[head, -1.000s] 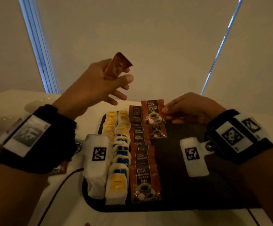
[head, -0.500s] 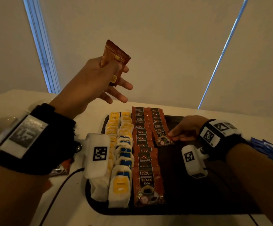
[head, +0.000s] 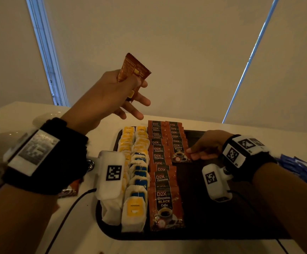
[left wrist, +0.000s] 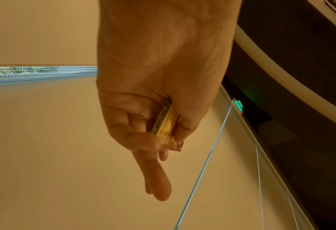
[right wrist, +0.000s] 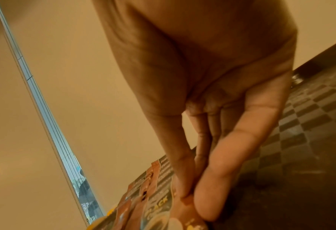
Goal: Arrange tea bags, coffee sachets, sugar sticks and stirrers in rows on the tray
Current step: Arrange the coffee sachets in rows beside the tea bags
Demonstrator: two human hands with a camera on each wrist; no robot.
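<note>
Left hand [head: 112, 94] is raised, thumb and forefinger pinching, other fingers loosely extended. Right hand [head: 206, 144] is lowered, palm down, straight fingertips [right wrist: 206, 207] pressing flat.

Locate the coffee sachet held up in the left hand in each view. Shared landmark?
Head: held coffee sachet upper centre-left, sticking up from the left hand, above the tray.
Left wrist: the same sachet seen edge-on at centre, pinched between thumb and fingers.
Right wrist: not in it.
Shared landmark: the bright window strip.
</note>
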